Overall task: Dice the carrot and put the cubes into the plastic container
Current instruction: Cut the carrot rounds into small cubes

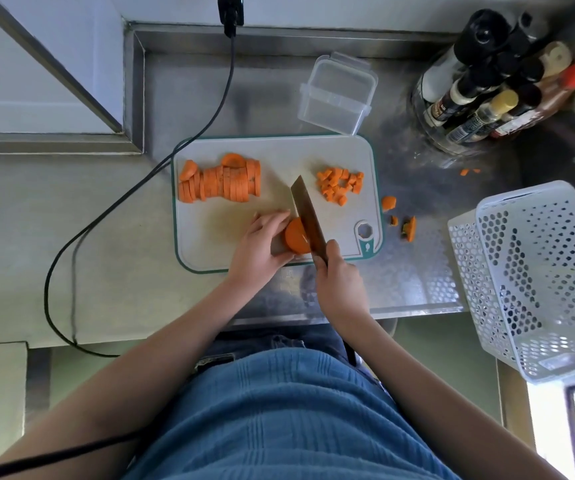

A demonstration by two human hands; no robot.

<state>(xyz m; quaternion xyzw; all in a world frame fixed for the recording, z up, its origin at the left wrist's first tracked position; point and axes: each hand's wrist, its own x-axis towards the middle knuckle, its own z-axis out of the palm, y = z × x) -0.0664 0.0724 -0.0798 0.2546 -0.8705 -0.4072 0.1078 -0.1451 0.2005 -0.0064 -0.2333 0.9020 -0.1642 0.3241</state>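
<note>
A white cutting board (279, 154) with a teal rim lies on the steel counter. A row of carrot slices (222, 183) sits at its left and a small pile of carrot cubes (339, 184) at its right. My left hand (258, 244) grips a stack of carrot rounds (294, 240) near the board's front edge. My right hand (339, 282) holds the handle of a knife (307, 213), whose blade stands on the right side of the stack. The clear plastic container (336, 95) sits tilted behind the board, with no carrot in it.
Loose carrot scraps (400, 216) lie on the counter right of the board. A white perforated basket (535, 278) stands at the right, and a rack of bottles (493, 77) at the back right. A black cable (133, 188) runs across the counter on the left.
</note>
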